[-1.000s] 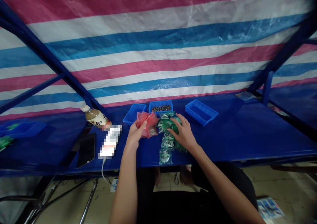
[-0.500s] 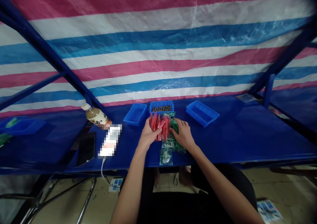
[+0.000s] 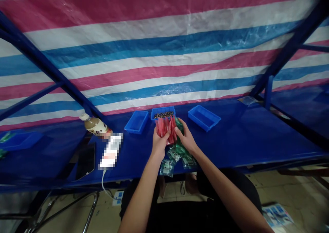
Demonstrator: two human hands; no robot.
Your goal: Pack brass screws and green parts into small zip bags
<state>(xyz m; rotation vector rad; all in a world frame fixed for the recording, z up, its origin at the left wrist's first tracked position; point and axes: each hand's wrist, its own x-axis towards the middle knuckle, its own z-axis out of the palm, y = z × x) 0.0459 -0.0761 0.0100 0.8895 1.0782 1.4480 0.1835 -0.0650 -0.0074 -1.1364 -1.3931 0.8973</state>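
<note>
A bundle of thin red plastic packets point(image 3: 164, 127) stands fanned out between my two hands. My left hand point(image 3: 159, 143) is closed round the bundle's left side, its thumb lying across the front. Against the right side, my right hand point(image 3: 187, 139) presses its thumb on the packets; its other fingers are partly hidden beside green packets. Several clear-and-green plastic packets point(image 3: 174, 154) lie in a loose pile under and below the bundle. One such packet point(image 3: 167, 167) rests at the table's near edge.
Behind my hands stands a blue bin point(image 3: 163, 111) of small metallic pieces. Blue trays stand to its left point(image 3: 136, 121) and right point(image 3: 204, 117). At left are a drink bottle point(image 3: 96, 126), a lit phone with a cable point(image 3: 111, 151) and a dark phone point(image 3: 85, 161).
My hands have drawn closer together round the red packets, gathering them into a tighter bundle. The green packets beneath have shifted and spread. The camera view has moved slightly.
</note>
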